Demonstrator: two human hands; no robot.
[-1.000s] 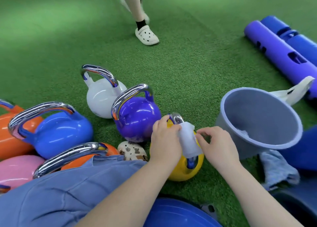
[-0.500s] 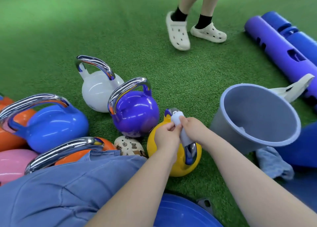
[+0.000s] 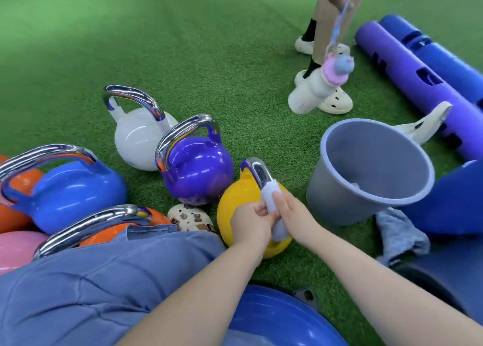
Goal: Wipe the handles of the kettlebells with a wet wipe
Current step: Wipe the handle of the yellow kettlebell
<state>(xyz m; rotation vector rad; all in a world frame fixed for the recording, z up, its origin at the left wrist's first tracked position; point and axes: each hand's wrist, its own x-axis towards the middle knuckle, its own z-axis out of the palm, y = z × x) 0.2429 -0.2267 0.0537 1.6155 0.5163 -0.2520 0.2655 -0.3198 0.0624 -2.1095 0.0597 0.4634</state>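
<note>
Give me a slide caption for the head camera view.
Both hands wrap a wet wipe around the yellow kettlebell handle.

Glossy yellow kettlebell (image 3: 243, 202), mirror-bright chrome handle (image 3: 257, 171)

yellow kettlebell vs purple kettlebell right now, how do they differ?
The yellow kettlebell has a wet wipe wrapped round its handle, gripped by the left hand and right hand; the purple kettlebell is untouched, its handle bare. The yellow one looks smaller and sits nearer the grey bucket; the purple one sits next to the white kettlebell. Both have chrome handles and sit on turf.
</note>
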